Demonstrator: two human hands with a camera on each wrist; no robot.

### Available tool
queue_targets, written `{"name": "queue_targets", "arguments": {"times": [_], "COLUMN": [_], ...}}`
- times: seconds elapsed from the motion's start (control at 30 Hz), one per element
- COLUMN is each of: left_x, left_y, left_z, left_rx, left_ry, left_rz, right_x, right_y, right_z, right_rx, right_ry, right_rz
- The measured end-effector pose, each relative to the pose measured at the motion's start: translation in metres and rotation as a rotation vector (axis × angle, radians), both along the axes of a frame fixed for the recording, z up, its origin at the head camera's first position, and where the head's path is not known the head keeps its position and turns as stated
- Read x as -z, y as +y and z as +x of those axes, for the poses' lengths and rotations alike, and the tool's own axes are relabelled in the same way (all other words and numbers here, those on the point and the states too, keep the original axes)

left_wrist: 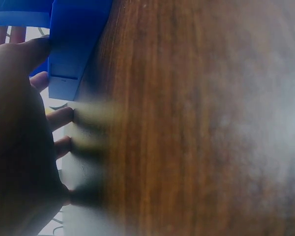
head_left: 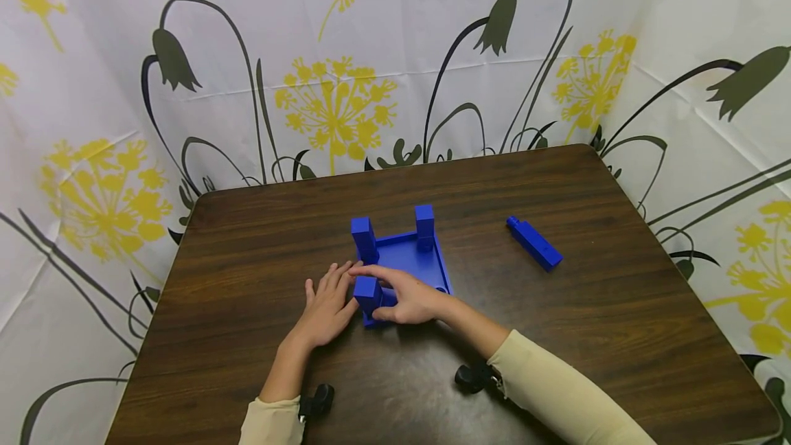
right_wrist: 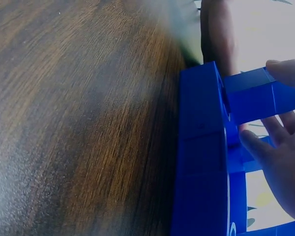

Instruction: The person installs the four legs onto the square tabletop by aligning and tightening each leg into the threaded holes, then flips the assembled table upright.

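A blue square tray-like plate (head_left: 410,256) with a raised rim lies on the table, and square blue legs stand upright at three of its corners. My right hand (head_left: 410,297) holds the near-left leg (head_left: 367,292), thumb on the near side and index finger behind it. In the right wrist view this leg (right_wrist: 253,101) rises from the plate's edge (right_wrist: 201,152). My left hand (head_left: 327,307) lies along the plate's left side with its fingers stretched out. The left wrist view shows its thumb (left_wrist: 37,49) against the blue plastic (left_wrist: 73,44).
Right of the plate, a loose blue leg (head_left: 536,244) with a narrower round end lies on the brown wooden table (head_left: 556,335). The far-left leg (head_left: 363,239) and far-right leg (head_left: 424,225) stand upright. Behind the table hangs a flower-print curtain (head_left: 371,33).
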State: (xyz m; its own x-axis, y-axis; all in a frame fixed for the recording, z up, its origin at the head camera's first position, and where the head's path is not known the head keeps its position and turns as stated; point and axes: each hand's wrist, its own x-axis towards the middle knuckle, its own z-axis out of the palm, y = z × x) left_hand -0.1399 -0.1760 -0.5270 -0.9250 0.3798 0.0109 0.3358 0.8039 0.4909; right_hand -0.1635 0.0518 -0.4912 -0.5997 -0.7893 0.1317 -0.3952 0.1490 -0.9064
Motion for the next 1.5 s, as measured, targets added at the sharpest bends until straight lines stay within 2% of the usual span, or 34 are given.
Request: {"name": "queue_targets", "arguments": {"times": [0.23, 0.63, 0.9, 1.23, 1.5], "left_x": [0.0001, 0.0021, 0.0011, 0.0004, 0.0004], "left_y": [0.0002, -0.0006, -0.0002, 0.0012, 0.0012], "left_z": [0.0001, -0.0008, -0.0008, -0.0016, -0.0011], "left_rx": [0.003, 0.002, -0.004, -0.019, -0.019], "left_ry": [0.003, -0.021, -0.031, -0.038, -0.036], "left_rz": [0.011, -0.009, -0.014, -0.023, -0.024], "right_x": [0.0014, 0.0004, -0.0005, 0.0020, 0.0041], "right_y": [0.0002, 0.0007, 0.0007, -0.0017, -0.0021], "right_z": [-0.0017, -0.0025, -0.0020, -0.0001, 0.0003], "right_rx": [-0.026, -0.001, 0.011, 0.077, 0.091], "right_ry": [-0.114, -0.096, -0.107, -0.109, -0.109], "right_rz": [-0.015, 0.043, 0.033, 0.042, 0.031]}}
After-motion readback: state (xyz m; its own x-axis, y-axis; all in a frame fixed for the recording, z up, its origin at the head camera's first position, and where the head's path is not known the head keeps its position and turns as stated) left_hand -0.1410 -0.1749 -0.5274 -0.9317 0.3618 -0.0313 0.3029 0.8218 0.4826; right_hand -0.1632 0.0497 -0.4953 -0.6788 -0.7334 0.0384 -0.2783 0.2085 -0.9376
